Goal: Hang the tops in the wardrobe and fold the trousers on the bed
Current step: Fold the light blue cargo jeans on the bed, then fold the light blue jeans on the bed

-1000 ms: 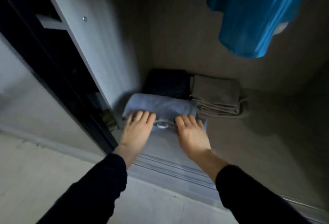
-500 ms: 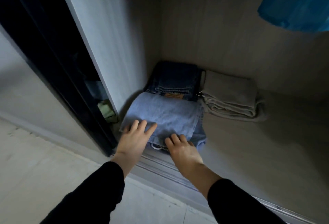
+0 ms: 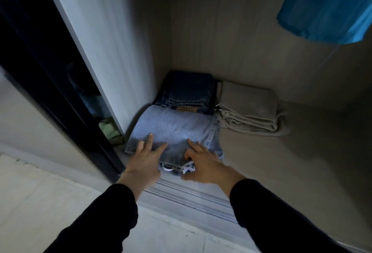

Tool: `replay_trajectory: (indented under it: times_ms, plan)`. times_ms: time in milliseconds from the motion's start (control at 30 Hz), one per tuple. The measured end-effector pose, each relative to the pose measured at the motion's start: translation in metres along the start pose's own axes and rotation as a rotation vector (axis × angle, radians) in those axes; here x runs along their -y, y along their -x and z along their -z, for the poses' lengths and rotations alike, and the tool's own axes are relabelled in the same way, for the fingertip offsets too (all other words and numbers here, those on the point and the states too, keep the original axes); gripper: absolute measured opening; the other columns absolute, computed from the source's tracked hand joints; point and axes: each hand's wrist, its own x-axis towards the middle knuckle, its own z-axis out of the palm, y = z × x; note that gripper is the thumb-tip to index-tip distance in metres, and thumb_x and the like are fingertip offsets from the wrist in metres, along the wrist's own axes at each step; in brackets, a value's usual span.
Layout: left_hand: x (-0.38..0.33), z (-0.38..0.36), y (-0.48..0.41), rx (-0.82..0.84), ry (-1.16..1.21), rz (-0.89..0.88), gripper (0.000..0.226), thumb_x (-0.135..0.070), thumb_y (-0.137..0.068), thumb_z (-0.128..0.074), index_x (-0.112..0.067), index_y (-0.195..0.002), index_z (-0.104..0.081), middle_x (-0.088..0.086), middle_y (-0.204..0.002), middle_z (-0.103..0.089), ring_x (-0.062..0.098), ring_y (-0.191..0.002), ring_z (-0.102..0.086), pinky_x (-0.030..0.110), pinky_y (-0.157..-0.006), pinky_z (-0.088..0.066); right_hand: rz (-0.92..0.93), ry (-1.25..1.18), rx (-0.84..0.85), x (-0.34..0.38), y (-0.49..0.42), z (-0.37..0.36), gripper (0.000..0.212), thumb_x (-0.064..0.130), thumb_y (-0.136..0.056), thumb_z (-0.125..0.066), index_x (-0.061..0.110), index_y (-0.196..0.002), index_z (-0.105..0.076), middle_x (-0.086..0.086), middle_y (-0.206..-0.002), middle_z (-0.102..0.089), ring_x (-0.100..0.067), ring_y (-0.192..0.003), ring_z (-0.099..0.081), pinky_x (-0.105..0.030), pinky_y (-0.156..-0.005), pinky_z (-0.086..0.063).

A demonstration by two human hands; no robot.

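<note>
Left hand (image 3: 144,160) is pressing spread, straight fingers on the folded pale-blue denim trousers (image 3: 175,130) lying on the wardrobe floor (image 3: 281,162), right hand (image 3: 205,164) is bending fingers over their near edge, grip unclear; pushing evenly should be keeping folds square.

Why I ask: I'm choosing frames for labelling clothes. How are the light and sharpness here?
Head view: dim throughout; the light jeans read clearly, the dark jeans turn murky in the shadowed corner, the blue top is soft at the frame edge, the left hand and right hand are slightly blurred.
</note>
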Motion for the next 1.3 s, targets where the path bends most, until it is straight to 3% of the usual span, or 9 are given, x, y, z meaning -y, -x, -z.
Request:
replay_trajectory:
  times_ms: [133, 233, 467, 667, 800, 1000, 1167, 1300]
  plan:
    - [-0.002, 0.042, 0.039, 0.05, 0.152, -0.023, 0.068, -0.012, -0.087, -0.048, -0.033, -0.147, -0.026, 0.002, -0.157, -0.024, 0.026, -0.138, -0.034, 0.037, -0.105, -0.04, -0.119, -0.11, -0.102, 0.017, 0.042, 0.039, 0.055, 0.04, -0.089, -0.061, 0.022, -0.138, -0.043, 0.002, -0.153, -0.03, -0.019, -0.14, -0.031, -0.036, -0.11, -0.03]
    - [-0.01, 0.092, 0.076, 0.092, 0.175, -0.035, 0.061, -0.013, -0.091, -0.045, -0.026, -0.147, -0.028, 0.002, -0.157, -0.024, 0.024, -0.139, -0.034, 0.038, -0.106, -0.039, -0.206, -0.211, -0.136, 0.044, 0.09, 0.082, 0.048, 0.039, -0.091, -0.059, 0.02, -0.133, -0.046, 0.0, -0.138, -0.047, -0.023, -0.128, -0.045, -0.033, -0.1, -0.036]
    - [-0.062, 0.258, 0.181, 0.091, 0.347, -0.098, 0.044, -0.023, -0.093, -0.048, -0.021, -0.137, -0.046, 0.007, -0.132, -0.057, 0.029, -0.119, -0.053, 0.04, -0.093, -0.047, -0.333, -0.28, -0.162, 0.127, 0.24, 0.226, 0.048, 0.037, -0.091, -0.055, 0.018, -0.134, -0.045, -0.005, -0.137, -0.046, -0.027, -0.129, -0.04, -0.037, -0.102, -0.037]
    - [-0.12, 0.4, 0.305, 0.06, 0.423, -0.229, 0.031, -0.02, -0.093, -0.048, -0.016, -0.122, -0.056, 0.011, -0.119, -0.064, 0.031, -0.112, -0.056, 0.037, -0.083, -0.045, -0.54, -0.322, -0.206, 0.203, 0.4, 0.337, 0.053, 0.034, -0.092, -0.052, 0.016, -0.14, -0.039, -0.005, -0.142, -0.043, -0.026, -0.133, -0.037, -0.041, -0.105, -0.036]
    - [-0.159, 0.464, 0.387, 0.094, 0.406, -0.346, 0.033, -0.023, -0.097, -0.041, -0.019, -0.128, -0.054, 0.009, -0.123, -0.061, 0.029, -0.116, -0.053, 0.035, -0.085, -0.042, -0.711, -0.398, -0.282, 0.241, 0.517, 0.37, 0.049, 0.036, -0.092, -0.053, 0.016, -0.135, -0.042, -0.005, -0.137, -0.046, -0.027, -0.129, -0.04, -0.041, -0.102, -0.039]
    - [-0.249, 0.493, 0.481, 0.206, 0.286, -0.662, 0.034, -0.024, -0.098, -0.038, -0.02, -0.128, -0.053, 0.004, -0.13, -0.057, 0.026, -0.118, -0.05, 0.031, -0.087, -0.039, -0.999, -0.449, -0.427, 0.262, 0.678, 0.373, 0.048, 0.039, -0.093, -0.053, 0.017, -0.134, -0.044, -0.004, -0.133, -0.049, -0.026, -0.125, -0.043, -0.04, -0.098, -0.043]
    - [-0.352, 0.483, 0.551, 0.314, 0.179, -0.907, 0.033, -0.021, -0.095, -0.04, -0.019, -0.123, -0.057, 0.012, -0.124, -0.059, 0.03, -0.116, -0.051, 0.034, -0.096, -0.042, -1.203, -0.481, -0.5, 0.254, 0.796, 0.36, 0.051, 0.04, -0.093, -0.053, 0.015, -0.136, -0.043, -0.006, -0.134, -0.049, -0.027, -0.125, -0.044, -0.041, -0.099, -0.042]
    - [-0.437, 0.471, 0.621, 0.34, 0.062, -1.06, 0.032, -0.025, -0.097, -0.036, -0.023, -0.121, -0.057, 0.007, -0.126, -0.057, 0.027, -0.116, -0.051, 0.033, -0.094, -0.042, -1.346, -0.498, -0.552, 0.238, 0.895, 0.341, 0.051, 0.039, -0.093, -0.053, 0.014, -0.136, -0.042, -0.006, -0.133, -0.047, -0.027, -0.124, -0.043, -0.041, -0.099, -0.041]
